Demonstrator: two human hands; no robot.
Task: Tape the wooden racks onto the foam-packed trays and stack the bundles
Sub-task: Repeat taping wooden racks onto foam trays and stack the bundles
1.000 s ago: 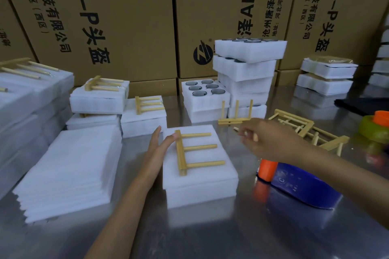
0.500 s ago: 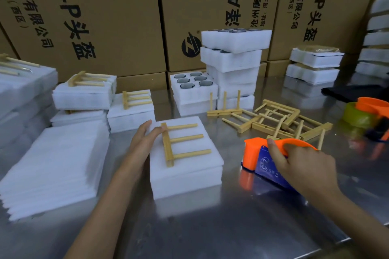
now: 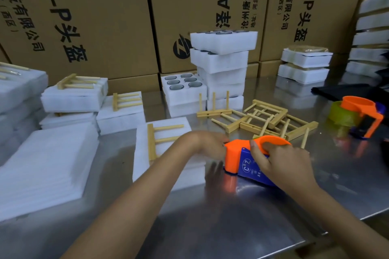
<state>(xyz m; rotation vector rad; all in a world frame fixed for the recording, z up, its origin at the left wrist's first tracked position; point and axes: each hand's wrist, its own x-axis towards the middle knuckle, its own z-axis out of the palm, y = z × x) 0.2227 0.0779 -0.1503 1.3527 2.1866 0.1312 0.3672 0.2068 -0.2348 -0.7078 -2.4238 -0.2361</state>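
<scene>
Steel table (image 3: 242, 216), and on it, just in front of the person, a foam tray (image 3: 168, 166) with a wooden rack (image 3: 155, 141) lying flat on top, not yet taped. I'd say the taping step is starting: the right hand (image 3: 275, 160) is wrapped round the orange handle of the tape gun (image 3: 244, 160), which rests on the table beside the tray, and the left hand (image 3: 208, 145) is at its front; whether its fingers pinch the tape end I cannot tell. Next, the tape must be drawn over rack and tray. Half a second ago the left hand lay on the tray's edge; it has crossed to the gun.
</scene>
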